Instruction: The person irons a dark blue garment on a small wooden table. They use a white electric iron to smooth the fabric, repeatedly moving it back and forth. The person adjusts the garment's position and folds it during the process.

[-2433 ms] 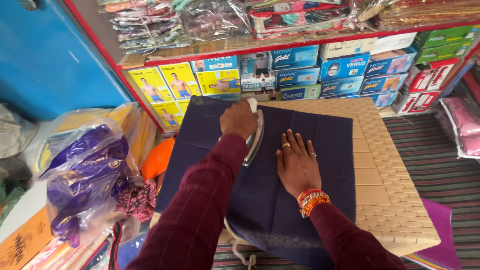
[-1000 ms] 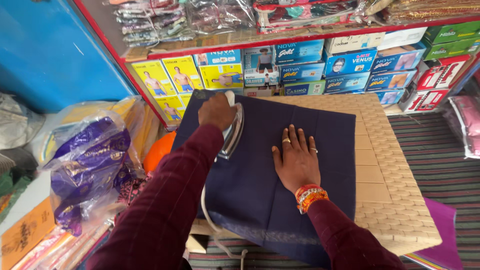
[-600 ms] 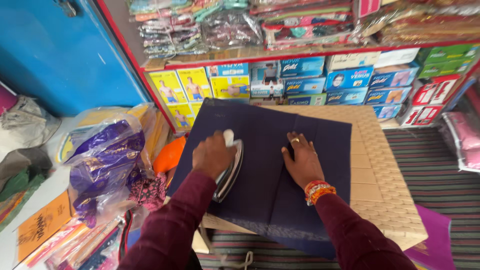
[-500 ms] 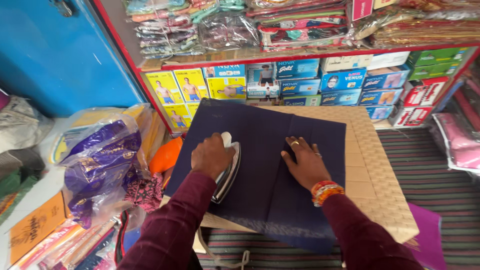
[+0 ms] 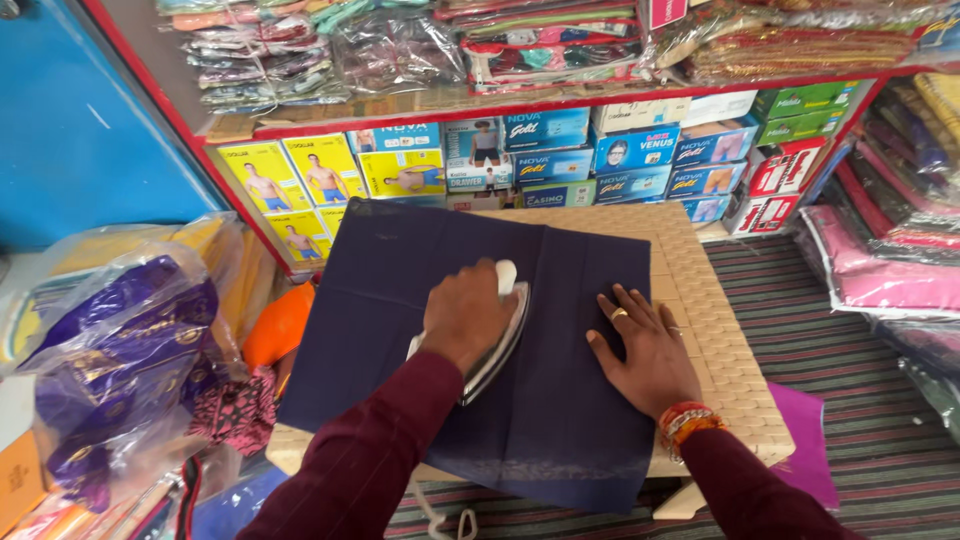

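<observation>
The left hand (image 5: 465,315) is closed around the handle of an iron (image 5: 490,335), and the iron rests flat on a dark blue cloth (image 5: 400,300), a little left of the middle of it. The fingers wrap over the top of the handle, so the grip looks firm, which suits a tool that is heavy and has to press down. The right hand (image 5: 645,345) lies on the same cloth just beside the iron, with the palm down and the fingers spread open; it holds nothing, and I judge it is there to keep the cloth flat and in place on that side. The cloth is spread over a cream counter (image 5: 725,350) with a woven pattern (it looks like a small plastic one), and the near edge of the cloth hangs over the front of it. A white cord (image 5: 435,510) hangs down below this front edge, probably the cord of the iron. On the left side, near the counter, there are clear plastic bags with purple fabric (image 5: 120,350) inside, and an orange thing (image 5: 278,325) lies between them and the cloth. Behind the counter stands a red shelf (image 5: 540,105) with rows of yellow and blue boxes (image 5: 480,165) under it and packed clothes above. A striped rug (image 5: 850,400) covers the floor on the right.
</observation>
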